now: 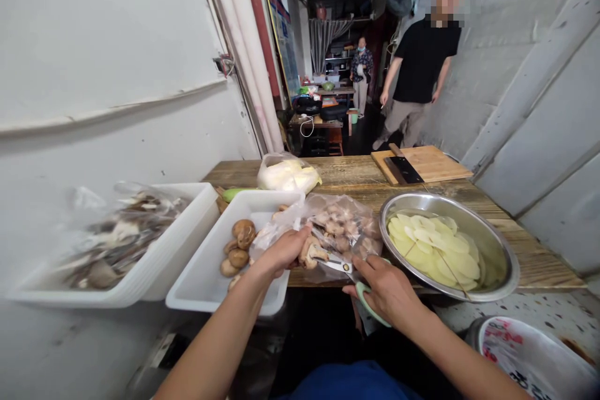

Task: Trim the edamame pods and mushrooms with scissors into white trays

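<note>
My left hand (291, 249) is closed on a mushroom (310, 252), its pale stem pointing right. Around the handles of green-handled scissors (368, 303) my right hand (382, 287) is wrapped, and the blades (338, 264) reach to the mushroom's stem. Just behind both hands lies a clear plastic bag (344, 215) full of mushrooms. Left of my left hand is a white plastic tray (192, 281) holding several brown mushroom caps (238, 257). A metal bowl (509, 269) of pale yellow slices (422, 237) in liquid stands right of my right hand.
Another white tray (135, 290) at far left holds bagged greyish mushrooms (117, 244). At the back of the wooden table (539, 256) are a bagged pale vegetable (288, 175) and a cutting board (435, 162) with a cleaver (403, 170). Two people (424, 69) stand beyond; a lined bucket (529, 356) is lower right.
</note>
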The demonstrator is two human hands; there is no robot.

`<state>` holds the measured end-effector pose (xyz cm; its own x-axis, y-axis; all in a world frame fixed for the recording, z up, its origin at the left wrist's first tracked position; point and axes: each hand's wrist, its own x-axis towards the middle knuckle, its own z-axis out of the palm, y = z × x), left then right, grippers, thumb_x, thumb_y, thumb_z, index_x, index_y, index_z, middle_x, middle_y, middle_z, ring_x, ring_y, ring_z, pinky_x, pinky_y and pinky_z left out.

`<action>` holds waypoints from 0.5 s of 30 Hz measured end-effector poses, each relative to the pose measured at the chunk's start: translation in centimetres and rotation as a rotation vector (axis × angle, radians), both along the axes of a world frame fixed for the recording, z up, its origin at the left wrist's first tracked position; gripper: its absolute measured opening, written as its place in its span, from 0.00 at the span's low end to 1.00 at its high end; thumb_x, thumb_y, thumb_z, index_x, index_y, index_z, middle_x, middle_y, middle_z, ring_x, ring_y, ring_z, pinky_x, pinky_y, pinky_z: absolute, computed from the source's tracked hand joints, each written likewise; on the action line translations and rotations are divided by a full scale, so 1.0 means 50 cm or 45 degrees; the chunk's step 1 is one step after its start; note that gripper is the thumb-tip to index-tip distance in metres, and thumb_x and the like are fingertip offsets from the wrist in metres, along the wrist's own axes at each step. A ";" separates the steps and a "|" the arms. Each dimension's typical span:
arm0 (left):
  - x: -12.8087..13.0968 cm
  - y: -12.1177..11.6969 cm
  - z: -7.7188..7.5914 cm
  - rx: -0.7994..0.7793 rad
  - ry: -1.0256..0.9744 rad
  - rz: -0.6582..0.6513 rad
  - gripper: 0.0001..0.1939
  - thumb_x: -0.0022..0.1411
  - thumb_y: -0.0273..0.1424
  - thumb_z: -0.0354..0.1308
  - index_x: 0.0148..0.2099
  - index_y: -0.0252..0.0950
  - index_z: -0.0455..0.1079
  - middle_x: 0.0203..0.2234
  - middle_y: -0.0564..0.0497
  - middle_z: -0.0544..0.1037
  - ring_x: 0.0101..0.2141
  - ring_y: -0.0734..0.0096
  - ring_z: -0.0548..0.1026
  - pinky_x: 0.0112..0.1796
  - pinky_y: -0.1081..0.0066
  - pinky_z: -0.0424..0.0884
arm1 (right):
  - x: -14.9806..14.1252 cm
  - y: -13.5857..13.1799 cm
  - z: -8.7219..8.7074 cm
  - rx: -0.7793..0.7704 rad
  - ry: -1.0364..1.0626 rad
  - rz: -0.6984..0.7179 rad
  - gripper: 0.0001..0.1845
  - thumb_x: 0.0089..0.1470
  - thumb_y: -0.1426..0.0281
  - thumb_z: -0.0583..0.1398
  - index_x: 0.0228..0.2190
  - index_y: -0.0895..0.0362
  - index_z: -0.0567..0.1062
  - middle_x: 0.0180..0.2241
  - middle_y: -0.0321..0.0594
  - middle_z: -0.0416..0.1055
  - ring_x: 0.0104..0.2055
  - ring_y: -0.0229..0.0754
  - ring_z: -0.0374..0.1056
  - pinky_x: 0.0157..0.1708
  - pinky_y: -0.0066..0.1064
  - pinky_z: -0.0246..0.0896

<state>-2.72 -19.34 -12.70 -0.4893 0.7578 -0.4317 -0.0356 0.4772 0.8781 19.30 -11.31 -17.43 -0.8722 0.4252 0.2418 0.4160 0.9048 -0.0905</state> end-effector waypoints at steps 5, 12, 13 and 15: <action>-0.002 0.012 -0.007 -0.059 -0.099 -0.017 0.30 0.60 0.59 0.53 0.24 0.37 0.61 0.10 0.58 0.62 0.12 0.81 0.54 0.15 0.78 0.46 | -0.010 -0.002 0.001 -0.165 -0.125 0.003 0.22 0.61 0.60 0.62 0.51 0.62 0.76 0.36 0.50 0.79 0.37 0.52 0.78 0.36 0.34 0.69; -0.030 -0.012 -0.011 -0.075 -0.245 -0.145 0.36 0.59 0.65 0.44 0.22 0.36 0.60 0.08 0.55 0.63 0.10 0.82 0.55 0.13 0.80 0.43 | -0.045 -0.006 0.030 -0.415 -0.117 -0.001 0.17 0.61 0.59 0.61 0.44 0.59 0.79 0.37 0.51 0.80 0.39 0.52 0.77 0.36 0.31 0.63; -0.032 -0.018 -0.012 -0.065 -0.253 -0.164 0.36 0.59 0.65 0.45 0.24 0.35 0.63 0.10 0.53 0.66 0.10 0.81 0.58 0.13 0.80 0.45 | -0.048 -0.007 0.036 -0.463 -0.109 0.016 0.17 0.60 0.59 0.61 0.41 0.59 0.79 0.36 0.50 0.80 0.38 0.51 0.77 0.35 0.31 0.62; -0.034 -0.027 -0.011 -0.034 -0.294 -0.176 0.35 0.60 0.63 0.46 0.28 0.33 0.67 0.13 0.49 0.72 0.12 0.77 0.65 0.12 0.80 0.50 | -0.053 -0.007 0.046 -0.573 -0.095 0.056 0.16 0.58 0.58 0.62 0.37 0.58 0.80 0.31 0.47 0.80 0.34 0.48 0.75 0.32 0.29 0.58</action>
<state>-4.41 -20.72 -13.25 -0.2683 0.7971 -0.5410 -0.1668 0.5146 0.8410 16.67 -11.65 -15.12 -0.8998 0.4357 -0.0228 0.3985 0.7994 -0.4496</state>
